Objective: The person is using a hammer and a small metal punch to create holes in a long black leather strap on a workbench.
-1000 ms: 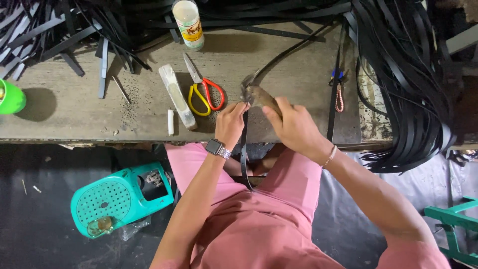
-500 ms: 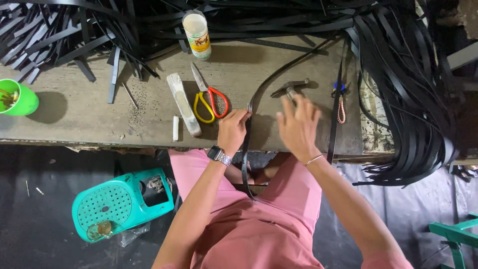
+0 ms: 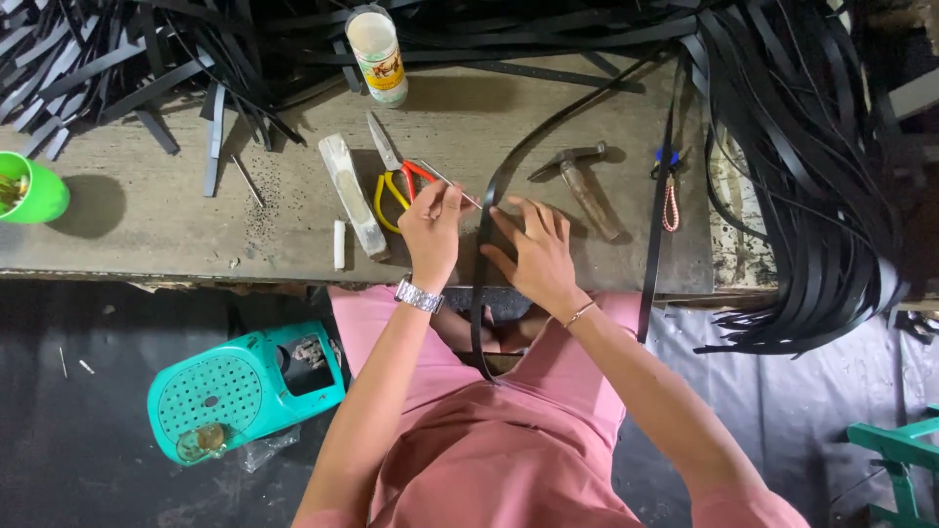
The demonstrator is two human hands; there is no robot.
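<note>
A long black strap (image 3: 509,166) runs from the pile at the back across the wooden workbench (image 3: 147,225) and hangs down over my lap. My left hand (image 3: 430,230) pinches a thin metal rod (image 3: 452,184) whose tip points at the strap. My right hand (image 3: 528,244) lies with fingers spread on the strap beside it, pressing it to the bench. A hammer (image 3: 584,181) with a wooden handle rests on the bench just right of my right hand, untouched.
Scissors (image 3: 396,176) with red and yellow handles, a pale block (image 3: 350,194), a short white stick (image 3: 338,244) and a white bottle (image 3: 375,54) lie left of my hands. Black strap piles (image 3: 812,176) fill the back and right. A green cup (image 3: 29,191) stands far left; a teal stool (image 3: 235,386) sits below.
My right hand set the hammer down on the bench, then moved left onto the strap. My left hand rose slightly and now holds the thin rod against the strap.
</note>
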